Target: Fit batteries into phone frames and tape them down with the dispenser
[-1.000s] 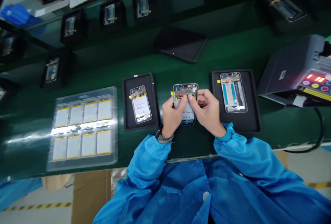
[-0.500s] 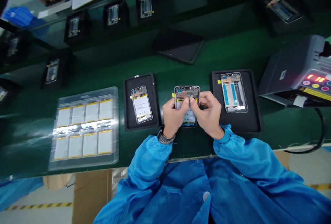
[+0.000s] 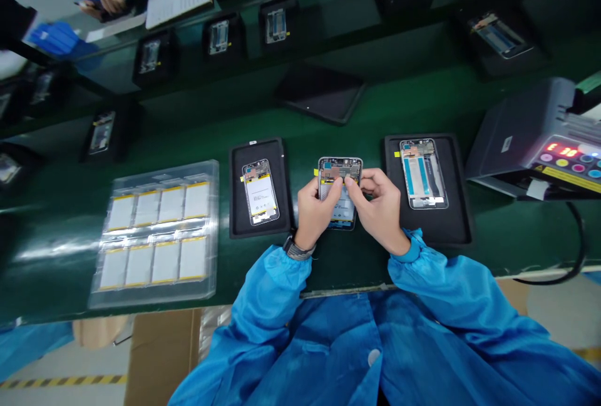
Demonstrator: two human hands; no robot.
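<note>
Open phone chassis [image 3: 340, 174] at centre of the green bench [image 3: 422, 99], clasped from both sides: left hand [image 3: 315, 211] at its 8 o'clock edge, right hand [image 3: 381, 206] at its 4 o'clock edge, thumbs pressed near the yellow strip. Lower half of the chassis hidden under the fingers, the part beneath the thumbs too small to make out. At 9 o'clock a black tray [image 3: 239, 218] with another phone frame [image 3: 260, 191], beyond it a clear tray of batteries [image 3: 157, 234] under glare; at 3 o'clock a second loaded tray [image 3: 451, 218], with a grey machine [image 3: 526, 127] cut off by the edge.
</note>
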